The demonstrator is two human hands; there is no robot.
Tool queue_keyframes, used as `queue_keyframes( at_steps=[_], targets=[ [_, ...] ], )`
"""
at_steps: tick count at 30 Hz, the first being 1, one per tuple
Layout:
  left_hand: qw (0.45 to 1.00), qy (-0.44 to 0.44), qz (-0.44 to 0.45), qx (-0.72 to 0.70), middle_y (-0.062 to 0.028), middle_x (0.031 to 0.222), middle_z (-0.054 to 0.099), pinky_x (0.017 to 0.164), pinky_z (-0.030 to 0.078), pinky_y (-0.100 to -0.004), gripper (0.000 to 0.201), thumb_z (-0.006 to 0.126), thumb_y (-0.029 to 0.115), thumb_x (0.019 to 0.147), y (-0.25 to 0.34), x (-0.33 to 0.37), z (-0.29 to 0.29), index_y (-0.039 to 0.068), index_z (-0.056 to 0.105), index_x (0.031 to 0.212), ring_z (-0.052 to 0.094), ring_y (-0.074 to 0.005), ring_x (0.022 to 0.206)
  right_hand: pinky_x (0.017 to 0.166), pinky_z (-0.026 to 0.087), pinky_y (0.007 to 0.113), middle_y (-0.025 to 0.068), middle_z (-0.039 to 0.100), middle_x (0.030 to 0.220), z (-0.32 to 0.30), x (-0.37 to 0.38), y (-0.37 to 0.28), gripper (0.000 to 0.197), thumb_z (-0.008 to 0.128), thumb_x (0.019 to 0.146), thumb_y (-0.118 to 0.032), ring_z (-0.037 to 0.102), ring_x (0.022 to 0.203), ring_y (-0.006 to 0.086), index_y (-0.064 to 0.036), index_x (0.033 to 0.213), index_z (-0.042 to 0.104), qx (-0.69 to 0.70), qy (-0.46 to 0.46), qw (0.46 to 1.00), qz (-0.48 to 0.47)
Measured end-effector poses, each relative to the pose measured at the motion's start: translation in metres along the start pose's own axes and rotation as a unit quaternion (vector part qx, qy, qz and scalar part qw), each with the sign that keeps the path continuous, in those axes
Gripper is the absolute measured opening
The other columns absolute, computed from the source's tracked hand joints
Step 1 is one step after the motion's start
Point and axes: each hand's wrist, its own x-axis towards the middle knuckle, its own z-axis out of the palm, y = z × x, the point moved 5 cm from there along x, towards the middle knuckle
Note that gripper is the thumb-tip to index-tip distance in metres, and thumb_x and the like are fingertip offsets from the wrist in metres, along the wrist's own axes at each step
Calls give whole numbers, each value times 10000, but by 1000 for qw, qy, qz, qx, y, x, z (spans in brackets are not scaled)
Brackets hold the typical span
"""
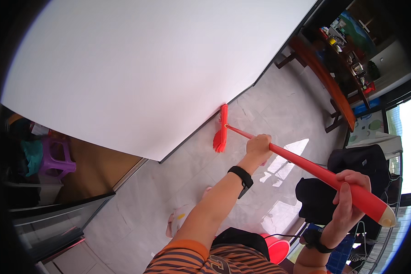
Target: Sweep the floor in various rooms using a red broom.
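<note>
A red push broom (301, 163) slants across the view, its bristled head down on the grey tiled floor (164, 192) against the base of a white wall (123, 82). Partway down the handle my left hand (259, 148) is wrapped round it, a black band on that wrist. Near the handle's pale-tipped upper end, my right hand (349, 198) grips it, with the thumb along the side. The broom head's upper end touches or nearly touches the dark skirting strip; its bristles fan out at the lower end.
A long wooden bench (326, 75) stands at the far right beside a cluttered table. Dark clothes (360, 166) hang on a rack to my right, near a red basin (277, 249). A purple stool (57, 157) is at the left, beyond a glass panel (64, 219).
</note>
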Motion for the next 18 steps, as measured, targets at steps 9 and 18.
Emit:
queue_keyframes(
  at_steps=[9, 18],
  targets=[
    [955, -226, 139, 134, -143, 626, 585, 559, 461, -410, 39, 549, 61, 621, 85, 65, 38, 28, 557, 640, 591, -329, 624, 455, 345, 134, 46, 540, 701, -106, 84, 61, 155, 551, 812, -187, 459, 569, 51, -35, 790, 529, -63, 251, 965, 39],
    [941, -212, 214, 152, -117, 650, 576, 547, 457, -412, 36, 536, 52, 662, 50, 198, 85, 48, 514, 633, 586, -330, 616, 480, 413, 192, 109, 589, 827, -41, 78, 128, 205, 613, 788, -168, 492, 540, 94, -12, 865, 504, -64, 211, 960, 175]
  ],
)
